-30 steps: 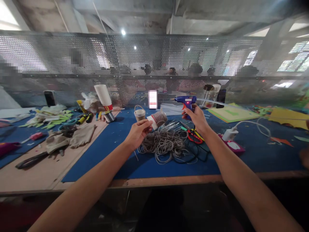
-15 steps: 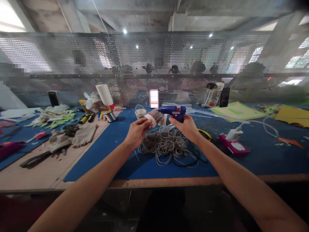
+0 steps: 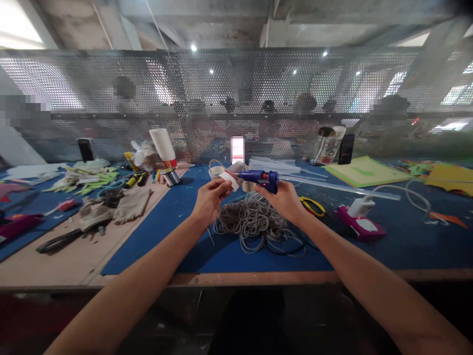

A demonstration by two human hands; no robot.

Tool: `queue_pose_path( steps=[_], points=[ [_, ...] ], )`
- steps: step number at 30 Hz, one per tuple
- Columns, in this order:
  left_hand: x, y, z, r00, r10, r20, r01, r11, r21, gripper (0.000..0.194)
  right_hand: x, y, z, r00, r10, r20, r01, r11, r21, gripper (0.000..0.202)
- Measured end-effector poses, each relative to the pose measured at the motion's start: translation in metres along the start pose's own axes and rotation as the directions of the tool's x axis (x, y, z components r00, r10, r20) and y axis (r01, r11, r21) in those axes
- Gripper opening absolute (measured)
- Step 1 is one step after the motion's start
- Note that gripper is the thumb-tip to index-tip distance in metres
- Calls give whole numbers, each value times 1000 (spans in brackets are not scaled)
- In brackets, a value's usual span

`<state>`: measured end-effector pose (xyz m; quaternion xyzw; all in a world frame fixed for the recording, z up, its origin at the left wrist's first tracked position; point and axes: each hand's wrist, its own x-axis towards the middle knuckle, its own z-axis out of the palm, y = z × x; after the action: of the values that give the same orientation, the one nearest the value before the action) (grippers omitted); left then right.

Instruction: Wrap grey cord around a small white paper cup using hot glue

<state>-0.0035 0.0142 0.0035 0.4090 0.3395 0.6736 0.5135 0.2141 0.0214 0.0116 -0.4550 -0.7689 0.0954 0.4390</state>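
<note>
My left hand (image 3: 209, 199) holds a small paper cup partly wrapped in grey cord (image 3: 232, 177), raised above the blue mat. My right hand (image 3: 283, 198) grips a blue hot glue gun (image 3: 260, 177) with a red light on it. Its nozzle points left, almost at the cup. A clear glue stick (image 3: 340, 187) sticks out behind the gun to the right. Below both hands lies a loose heap of grey cord (image 3: 254, 221).
A small cup with a handle (image 3: 215, 171) stands behind the hands. Yellow scissors (image 3: 313, 206) and a white charger on a pink object (image 3: 357, 217) lie to the right. Left are gloves (image 3: 118, 206), pliers (image 3: 59, 240), a cup stack (image 3: 162, 146). Perforated metal screen (image 3: 236, 103) behind.
My right hand has brought the glue gun from the right and back toward the cup, with its nozzle now close to the cup. My left hand stayed about where it was.
</note>
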Motion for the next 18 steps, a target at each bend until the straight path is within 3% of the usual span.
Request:
queue_pose_path(
  steps=[18],
  points=[
    [0, 0, -1, 1000, -4, -7, 4, 1000, -12, 28, -1, 6, 2, 996, -92, 19, 94, 984, -151, 45]
  ],
)
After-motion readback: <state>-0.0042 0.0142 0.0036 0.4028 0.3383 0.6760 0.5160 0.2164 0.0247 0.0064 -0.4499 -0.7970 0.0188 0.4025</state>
